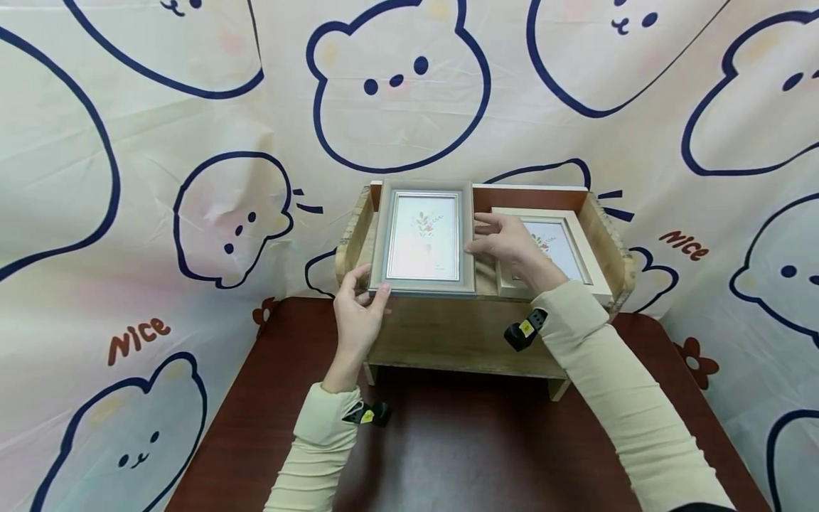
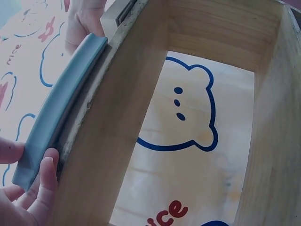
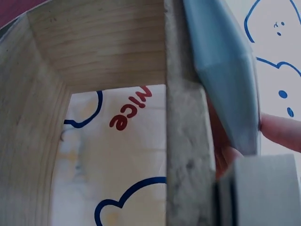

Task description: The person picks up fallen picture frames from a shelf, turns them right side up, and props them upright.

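A grey picture frame with a floral print lies tilted face up over the left half of the wooden shelf's top. My left hand grips its lower left corner, thumb on the front and fingers underneath. At the right edge, my right hand pinches the same frame; in the right wrist view fingers show on both sides of it. Beside it on the right half of the top lies a cream picture frame, also with a floral print, partly covered by my right hand.
The wooden shelf has raised side panels and a reddish-brown strip along the back. It stands on a dark red table. Behind and around hangs a cloth with bear drawings. Both wrist views look into the shelf's open lower compartment.
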`<state>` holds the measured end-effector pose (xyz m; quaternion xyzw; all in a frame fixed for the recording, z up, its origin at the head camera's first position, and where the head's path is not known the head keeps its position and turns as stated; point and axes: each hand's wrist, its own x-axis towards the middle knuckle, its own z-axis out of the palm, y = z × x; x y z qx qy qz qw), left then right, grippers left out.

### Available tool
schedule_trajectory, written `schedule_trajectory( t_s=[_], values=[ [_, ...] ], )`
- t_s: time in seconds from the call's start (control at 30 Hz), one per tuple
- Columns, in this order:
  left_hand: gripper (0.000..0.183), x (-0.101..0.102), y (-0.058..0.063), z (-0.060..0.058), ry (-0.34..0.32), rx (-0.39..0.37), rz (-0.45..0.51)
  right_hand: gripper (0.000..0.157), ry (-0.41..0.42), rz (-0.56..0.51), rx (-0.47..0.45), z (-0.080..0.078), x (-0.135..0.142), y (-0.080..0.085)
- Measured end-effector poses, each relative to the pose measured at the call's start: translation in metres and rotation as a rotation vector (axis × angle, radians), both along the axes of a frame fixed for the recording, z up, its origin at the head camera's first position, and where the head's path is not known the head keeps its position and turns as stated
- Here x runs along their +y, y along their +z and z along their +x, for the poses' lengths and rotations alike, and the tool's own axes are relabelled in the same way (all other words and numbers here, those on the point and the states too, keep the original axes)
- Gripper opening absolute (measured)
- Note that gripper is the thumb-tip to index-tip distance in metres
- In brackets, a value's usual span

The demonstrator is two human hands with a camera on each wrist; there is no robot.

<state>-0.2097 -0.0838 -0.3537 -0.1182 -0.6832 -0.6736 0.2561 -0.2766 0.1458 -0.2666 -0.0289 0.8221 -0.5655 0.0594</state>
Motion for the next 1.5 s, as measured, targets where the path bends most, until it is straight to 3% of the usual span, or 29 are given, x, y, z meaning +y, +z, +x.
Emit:
schedule_trajectory(
  t_s=[0.23,0.43,0.6,0.97,1.2,1.5],
  values=[
    [0.040,-0.004,0.001,0.002,0.017,0.003,-0.095,0.072,0.021,-0.002,0.002,-0.001,0.002,0.000],
    [0.040,-0.006,0.008,0.004,0.152,0.078,-0.297,0.070,0.008,-0.053,0.053,0.003,0.002,0.000],
    [0.042,-0.007,0.015,0.004,0.218,0.062,-0.376,0.071,0.014,-0.114,0.107,0.007,0.000,0.002],
    [0.048,-0.013,0.022,-0.005,0.155,0.038,-0.409,0.071,0.013,-0.212,0.205,0.010,-0.002,0.002],
    [0.052,-0.011,0.023,-0.007,0.085,-0.043,-0.386,0.073,0.012,-0.215,0.260,0.011,0.002,-0.001],
    [0.051,-0.009,0.021,-0.011,0.095,-0.044,-0.368,0.076,0.025,-0.188,0.322,0.010,0.003,0.000]
  ],
)
